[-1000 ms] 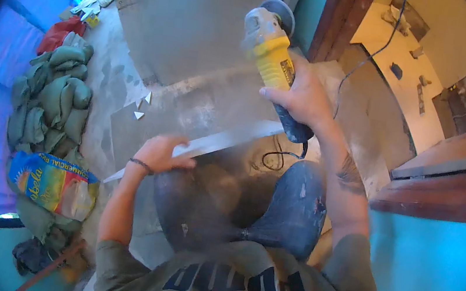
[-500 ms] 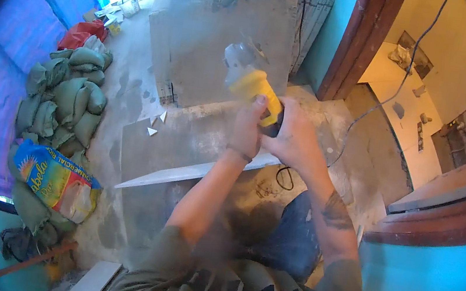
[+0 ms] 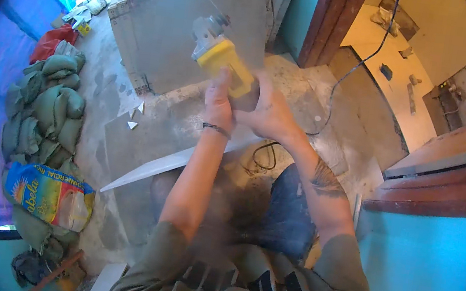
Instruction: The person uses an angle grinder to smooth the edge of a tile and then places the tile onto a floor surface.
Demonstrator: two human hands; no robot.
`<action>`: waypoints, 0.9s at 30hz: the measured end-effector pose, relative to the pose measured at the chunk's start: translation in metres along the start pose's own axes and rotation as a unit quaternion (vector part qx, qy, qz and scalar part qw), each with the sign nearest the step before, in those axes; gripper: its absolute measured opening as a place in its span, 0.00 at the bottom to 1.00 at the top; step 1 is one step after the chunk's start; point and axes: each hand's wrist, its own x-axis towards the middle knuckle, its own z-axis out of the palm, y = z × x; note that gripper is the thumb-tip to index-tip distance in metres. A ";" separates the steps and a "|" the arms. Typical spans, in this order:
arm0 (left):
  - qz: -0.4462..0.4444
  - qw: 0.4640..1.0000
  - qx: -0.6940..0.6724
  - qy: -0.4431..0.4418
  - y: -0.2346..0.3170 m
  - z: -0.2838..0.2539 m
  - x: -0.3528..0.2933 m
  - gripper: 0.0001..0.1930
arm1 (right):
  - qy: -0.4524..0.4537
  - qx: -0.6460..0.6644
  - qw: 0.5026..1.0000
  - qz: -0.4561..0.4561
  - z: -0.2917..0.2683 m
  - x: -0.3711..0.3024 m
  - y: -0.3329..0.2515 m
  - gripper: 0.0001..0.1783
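Note:
In front of me I hold a yellow angle grinder up off the floor, its grey metal head pointing away and to the left. My left hand is closed on the near left side of the body, thumb along the yellow housing. Around the dark rear end wraps my right hand, its fingers partly hidden. Haze hangs about the tool, and whether the disc spins I cannot tell. Below my forearms lies a long, narrow white tile strip, tapering to a point at its left end.
A large stack of grey tiles stands ahead. Filled green sacks and a printed rice bag line the left wall. Small white triangular offcuts lie on the dusty floor. A black cord runs at right past a doorway.
My view has swung right, so the room sits farther left in it. The grinder has turned a little, showing more of its yellow side, and its head looks less blurred. Both hands keep hold.

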 end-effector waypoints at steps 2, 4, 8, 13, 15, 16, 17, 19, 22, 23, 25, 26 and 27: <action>0.012 0.999 0.035 0.035 -0.008 -0.005 0.003 0.26 | 0.002 -0.009 1.000 -0.002 0.001 0.001 0.013 0.44; -0.053 0.984 0.160 0.065 -0.003 -0.017 0.003 0.28 | 0.001 -0.019 1.000 -0.009 -0.006 0.004 0.024 0.47; 0.002 0.674 0.721 -0.165 0.039 -0.057 -0.052 0.37 | 0.088 -0.298 0.949 -0.063 -0.060 0.018 0.054 0.38; -0.036 0.455 0.886 -0.086 0.063 -0.130 -0.121 0.15 | 0.030 -0.399 0.917 0.001 -0.113 0.058 0.115 0.33; 0.014 0.457 0.884 -0.102 0.051 -0.134 -0.123 0.10 | 0.012 -0.419 0.907 -0.023 -0.105 0.076 0.167 0.30; 0.066 0.458 0.878 -0.122 0.045 -0.135 -0.122 0.06 | -0.029 -0.426 0.904 -0.014 -0.098 0.084 0.190 0.27; 0.066 0.458 0.879 -0.116 0.040 -0.138 -0.120 0.06 | -0.070 -0.433 0.898 -0.005 -0.089 0.092 0.217 0.23; 0.046 0.449 0.886 -0.107 0.030 -0.145 -0.110 0.06 | -0.084 -0.441 0.894 -0.007 -0.056 0.106 0.288 0.25; 0.044 0.447 0.890 -0.086 0.019 -0.155 -0.091 0.07 | -0.154 -0.451 0.879 0.018 0.004 0.120 0.348 0.29; 0.036 0.442 0.893 -0.078 0.018 -0.160 -0.086 0.07 | -0.207 -0.456 0.864 0.046 0.027 0.123 0.367 0.31; -0.006 0.446 0.891 -0.086 0.005 -0.166 -0.064 0.13 | -0.193 -0.451 0.871 0.017 0.047 0.123 0.431 0.33; -0.005 0.449 0.888 -0.098 0.003 -0.171 -0.061 0.14 | -0.185 -0.439 0.879 -0.013 0.060 0.123 0.449 0.34; -0.015 0.449 0.888 -0.097 -0.001 -0.175 -0.057 0.14 | -0.194 -0.434 0.880 -0.010 0.069 0.122 0.467 0.34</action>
